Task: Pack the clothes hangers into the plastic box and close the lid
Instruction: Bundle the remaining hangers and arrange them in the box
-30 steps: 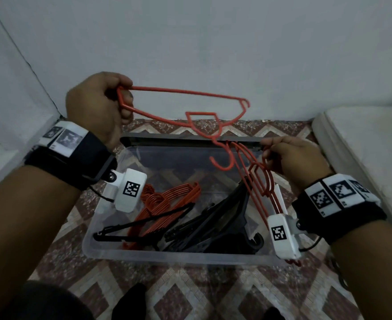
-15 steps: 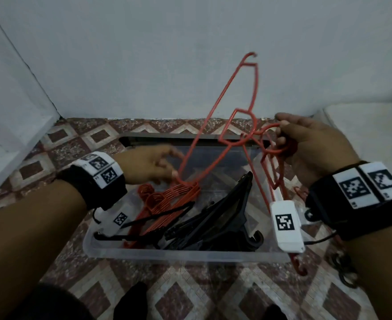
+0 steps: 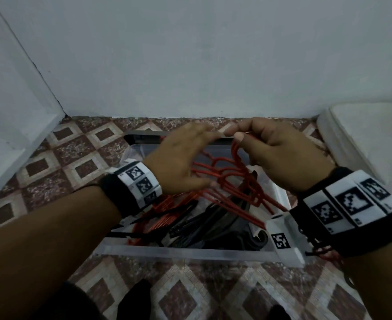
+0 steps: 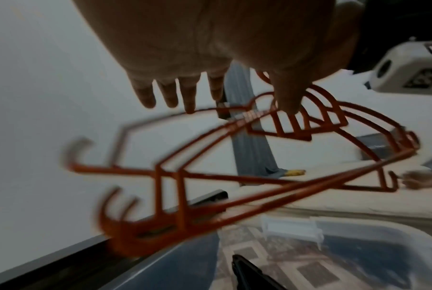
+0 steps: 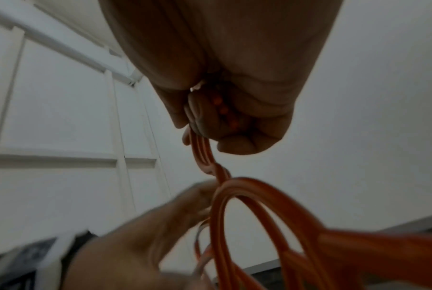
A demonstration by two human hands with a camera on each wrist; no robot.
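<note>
My right hand (image 3: 238, 139) grips the hooks of a bundle of red hangers (image 3: 232, 181) and holds them over the clear plastic box (image 3: 190, 250). In the right wrist view the fingers (image 5: 234, 141) curl round those hooks (image 5: 202, 155). My left hand (image 3: 190, 155) lies over the bundle with straight, spread fingers, and its thumb (image 4: 286, 102) touches the red hangers (image 4: 234, 157). More red hangers (image 3: 167, 211) and black hangers (image 3: 202, 227) lie inside the box.
The box stands on a patterned tile floor (image 3: 75, 158) near a white wall. A dark flat strip (image 3: 144, 136) lies behind the box. A white mattress (image 3: 363, 135) is at the right, a white ledge (image 3: 17, 135) at the left.
The red hanger that stood upright half a second ago has come down onto the bundle. My left hand has risen from the box to lie over the hangers, close to my right hand.
</note>
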